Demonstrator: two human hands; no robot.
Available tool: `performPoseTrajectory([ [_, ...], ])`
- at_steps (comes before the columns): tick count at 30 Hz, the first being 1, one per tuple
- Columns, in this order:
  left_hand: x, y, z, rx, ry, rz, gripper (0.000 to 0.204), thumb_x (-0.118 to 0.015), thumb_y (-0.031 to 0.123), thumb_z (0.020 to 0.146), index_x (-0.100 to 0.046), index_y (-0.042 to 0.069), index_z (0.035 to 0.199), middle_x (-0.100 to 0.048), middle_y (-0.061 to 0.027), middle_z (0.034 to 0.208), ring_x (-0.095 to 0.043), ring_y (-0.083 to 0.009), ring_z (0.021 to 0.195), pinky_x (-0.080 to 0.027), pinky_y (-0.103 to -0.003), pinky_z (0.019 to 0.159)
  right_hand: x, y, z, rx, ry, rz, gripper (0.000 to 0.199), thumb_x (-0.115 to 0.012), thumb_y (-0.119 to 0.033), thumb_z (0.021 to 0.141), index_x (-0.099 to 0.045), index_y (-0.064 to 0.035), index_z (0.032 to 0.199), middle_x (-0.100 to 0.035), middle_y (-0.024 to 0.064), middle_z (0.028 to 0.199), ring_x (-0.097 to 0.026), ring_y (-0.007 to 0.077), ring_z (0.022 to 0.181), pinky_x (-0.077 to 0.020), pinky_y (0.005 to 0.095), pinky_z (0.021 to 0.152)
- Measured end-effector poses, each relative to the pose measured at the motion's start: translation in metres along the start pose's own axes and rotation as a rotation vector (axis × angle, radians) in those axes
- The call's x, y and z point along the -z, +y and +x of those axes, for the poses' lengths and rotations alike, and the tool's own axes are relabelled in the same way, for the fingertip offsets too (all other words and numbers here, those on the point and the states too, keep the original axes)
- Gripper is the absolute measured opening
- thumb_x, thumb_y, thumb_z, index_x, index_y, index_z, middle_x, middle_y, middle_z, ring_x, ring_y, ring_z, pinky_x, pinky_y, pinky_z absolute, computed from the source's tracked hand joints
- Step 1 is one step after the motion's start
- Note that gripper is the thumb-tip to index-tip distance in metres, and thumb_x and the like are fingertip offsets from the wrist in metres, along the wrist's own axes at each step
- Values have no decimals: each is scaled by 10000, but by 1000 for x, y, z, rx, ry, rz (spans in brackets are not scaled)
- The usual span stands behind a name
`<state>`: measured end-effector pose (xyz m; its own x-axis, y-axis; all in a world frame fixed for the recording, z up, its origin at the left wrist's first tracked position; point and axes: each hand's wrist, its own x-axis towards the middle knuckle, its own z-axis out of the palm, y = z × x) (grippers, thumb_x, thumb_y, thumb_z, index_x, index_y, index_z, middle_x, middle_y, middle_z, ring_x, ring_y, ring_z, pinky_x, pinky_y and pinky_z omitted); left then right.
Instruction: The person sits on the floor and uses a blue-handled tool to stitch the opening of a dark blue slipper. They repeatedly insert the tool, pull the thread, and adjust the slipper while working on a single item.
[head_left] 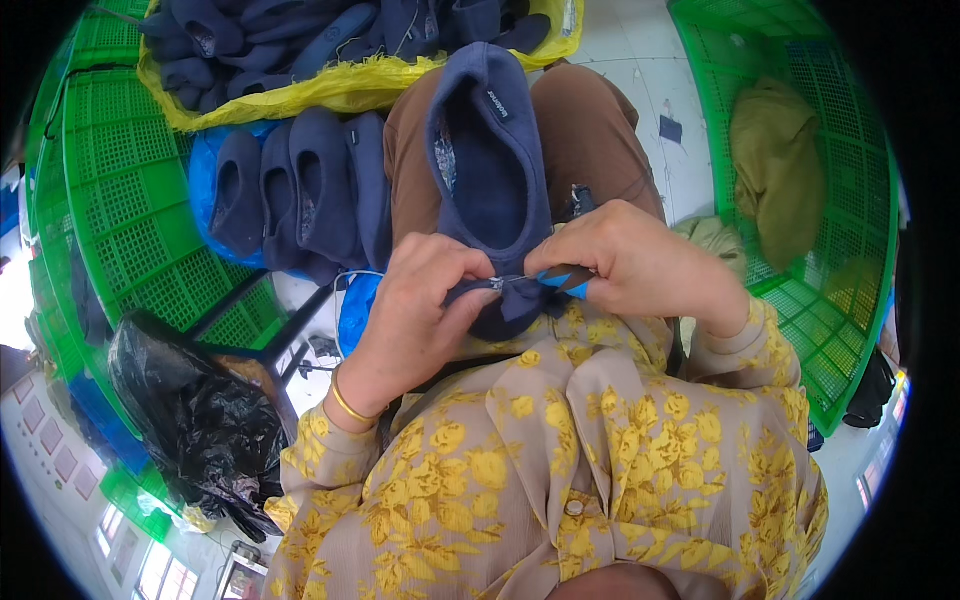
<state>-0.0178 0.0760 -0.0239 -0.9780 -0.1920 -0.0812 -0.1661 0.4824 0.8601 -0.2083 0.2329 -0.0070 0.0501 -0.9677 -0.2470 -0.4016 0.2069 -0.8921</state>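
A dark blue fleece slipper (pixel 490 160) lies on my lap, toe pointing away from me. My left hand (pixel 420 300) pinches a small dark blue bow (pixel 515 296) against the slipper's near edge. My right hand (pixel 630 262) grips the other side of the bow; its fingertips wear blue and black protective tape, and a thin needle or thread runs between both hands. A gold bangle sits on my left wrist.
Several more blue slippers (pixel 300 190) stand in a row on a blue bag to my left. A yellow bag (pixel 350 85) with many slippers lies farther off. Green plastic crates (pixel 130 200) flank both sides; the right crate (pixel 840 300) holds an olive cloth (pixel 775 165). A black bag (pixel 190 410) sits lower left.
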Motion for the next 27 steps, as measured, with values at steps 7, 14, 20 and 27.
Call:
performPoseTrajectory([
  [7,0,-4,-1,6,-12,-60,192,-733,21,749,-636,45,913,-610,-66,884,-556,-254,854,-434,-326,768,-8,6,3,33,16,64,362,-599,45,692,-672,-25,1040,-675,195,847,-657,366,798,-518,412,730],
  [14,0,-5,-1,20,-26,-97,176,-726,15,757,-630,36,903,-612,-66,893,-558,-243,856,-437,-318,775,-12,19,2,35,-11,100,404,-552,74,706,-657,-45,1078,-684,172,892,-659,358,847,-520,404,747],
  [20,-2,-6,-1,24,-25,-110,167,-718,15,767,-630,35,908,-608,-64,891,-557,-240,861,-435,-317,783,-21,19,0,6,12,208,440,-514,115,705,-635,-70,1085,-676,163,884,-661,354,846,-520,393,731],
  [27,-5,-7,0,20,-24,-123,170,-713,12,766,-635,32,916,-612,-66,910,-560,-237,864,-435,-315,781,-28,22,-1,31,46,203,453,-498,122,710,-602,-90,1096,-659,153,875,-657,352,833,-517,380,725],
])
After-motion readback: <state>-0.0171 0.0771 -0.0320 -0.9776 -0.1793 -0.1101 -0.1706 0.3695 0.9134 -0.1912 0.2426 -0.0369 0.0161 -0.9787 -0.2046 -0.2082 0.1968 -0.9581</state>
